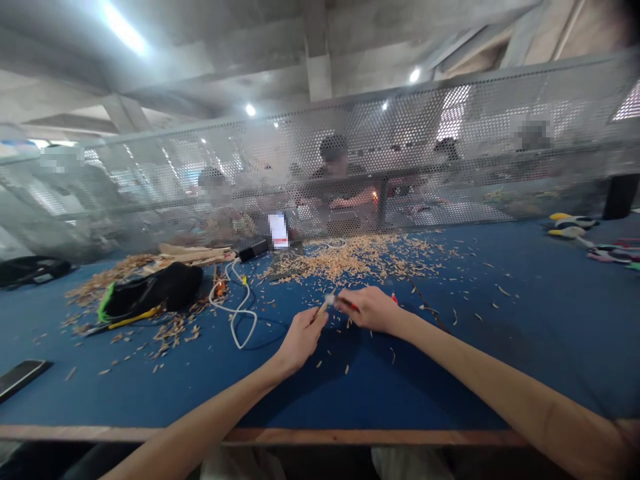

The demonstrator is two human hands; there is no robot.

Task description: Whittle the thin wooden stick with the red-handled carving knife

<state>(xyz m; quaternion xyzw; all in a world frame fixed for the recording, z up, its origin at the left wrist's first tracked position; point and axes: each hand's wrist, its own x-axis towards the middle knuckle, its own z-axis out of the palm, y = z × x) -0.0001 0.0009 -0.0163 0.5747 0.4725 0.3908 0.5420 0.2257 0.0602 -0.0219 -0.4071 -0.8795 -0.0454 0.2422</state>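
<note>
1 pale stick (323,309), pinched in my left hand (300,339), slanting forward-right toward my right hand (371,309), closed round a red-handled tool (395,299).

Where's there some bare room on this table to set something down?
Stray shavings aside, bare blue tabletop shows between your left forearm, right forearm and the front edge, and between the right forearm and the yellow-handled tools. Crowded: around the black pouch and white cable, and at the shavings heap by the mesh screen.

Ceiling lamps (125,28) glare overhead; the right hand (371,308) blurs.
</note>
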